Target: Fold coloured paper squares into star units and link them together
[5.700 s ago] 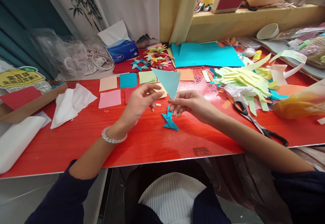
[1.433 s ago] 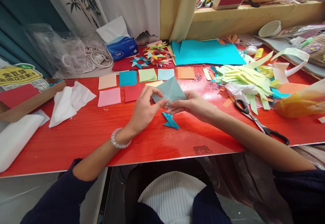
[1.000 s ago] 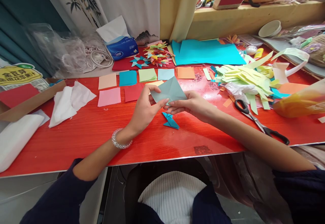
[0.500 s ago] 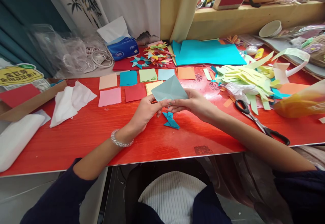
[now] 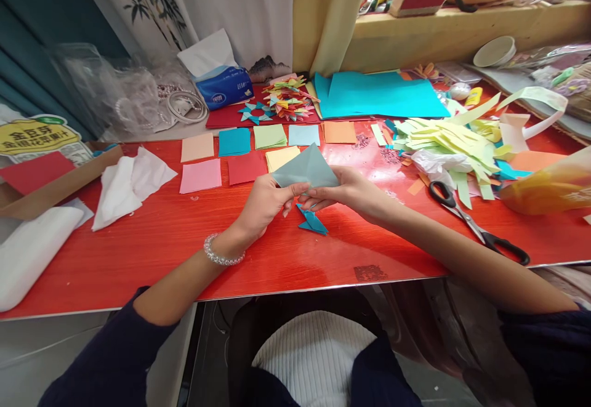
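A pale blue-grey paper (image 5: 306, 168) is held up above the red table (image 5: 152, 259), one corner pointing away from me. My left hand (image 5: 268, 202) grips its left and near side, thumb on top. The near and right side is pinched by my right hand (image 5: 345, 189), and the two thumbs almost meet at the near edge. Just below the hands lies a folded blue paper piece (image 5: 314, 221). Behind them are small paper stacks: pink (image 5: 200, 176), red (image 5: 247, 167), yellow (image 5: 281, 158) partly covered by the held paper, and light blue (image 5: 303, 135).
Black-handled scissors (image 5: 478, 223) lie at the right, beside a heap of paper strips (image 5: 452, 145). Large blue sheets (image 5: 378, 95), a pile of folded stars (image 5: 290, 98) and a tissue pack (image 5: 225, 87) stand at the back. Crumpled tissues (image 5: 133, 182) are at the left.
The held paper has tilted and shifted slightly, its right corner now lower. Both hands have drawn a little closer together, still holding the paper.
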`<state>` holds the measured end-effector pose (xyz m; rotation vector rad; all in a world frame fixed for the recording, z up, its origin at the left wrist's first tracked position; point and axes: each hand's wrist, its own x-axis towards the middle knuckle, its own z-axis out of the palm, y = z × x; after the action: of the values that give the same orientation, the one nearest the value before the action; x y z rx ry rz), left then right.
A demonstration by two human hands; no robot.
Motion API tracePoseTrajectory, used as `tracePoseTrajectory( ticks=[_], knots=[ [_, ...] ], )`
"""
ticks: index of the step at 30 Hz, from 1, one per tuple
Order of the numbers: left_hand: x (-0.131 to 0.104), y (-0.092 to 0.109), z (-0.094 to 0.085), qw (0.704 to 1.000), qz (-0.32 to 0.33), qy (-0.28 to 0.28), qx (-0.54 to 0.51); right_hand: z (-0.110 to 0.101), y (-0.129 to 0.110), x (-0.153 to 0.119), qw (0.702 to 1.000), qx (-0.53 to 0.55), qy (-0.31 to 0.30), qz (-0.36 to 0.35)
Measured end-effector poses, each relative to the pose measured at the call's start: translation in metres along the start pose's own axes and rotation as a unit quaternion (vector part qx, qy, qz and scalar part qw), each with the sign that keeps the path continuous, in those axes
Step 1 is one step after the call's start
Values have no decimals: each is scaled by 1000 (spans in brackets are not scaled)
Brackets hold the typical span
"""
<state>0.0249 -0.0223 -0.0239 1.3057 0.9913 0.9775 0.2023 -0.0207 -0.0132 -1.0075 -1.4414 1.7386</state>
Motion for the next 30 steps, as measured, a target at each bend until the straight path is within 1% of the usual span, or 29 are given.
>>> tracePoseTrajectory(
  ticks=[4,9,13,17,19,21,23,25,30],
  knots=[
    [0,0,-1,1000,3,17,2,0,-3,-1,1000,-9,-9,7],
    [0,2,-3,998,-22,-13,52,3,-5,-2,1000,-17,6,9],
    [1,5,-7,997,-35,-14,74,0,-5,-1,999,-28,-22,18],
    [2,8,-8,998,-31,-5,50,-4,-7,-2,998,-21,-51,9],
    [2,9,-7,999,-23,6,27,-5,-7,-3,999,-13,-49,10],
    [1,11,-7,1000,-8,16,7,-4,-7,-3,1000,-1,-30,1],
    [1,14,-9,1000,0,18,6,-3,-5,-3,1000,15,-1,-17],
    [1,17,-12,1000,-1,18,19,-3,-4,-3,999,22,14,-23],
    [2,25,-18,998,24,48,38,1,-6,-5,999,28,-18,-4]
  ],
)
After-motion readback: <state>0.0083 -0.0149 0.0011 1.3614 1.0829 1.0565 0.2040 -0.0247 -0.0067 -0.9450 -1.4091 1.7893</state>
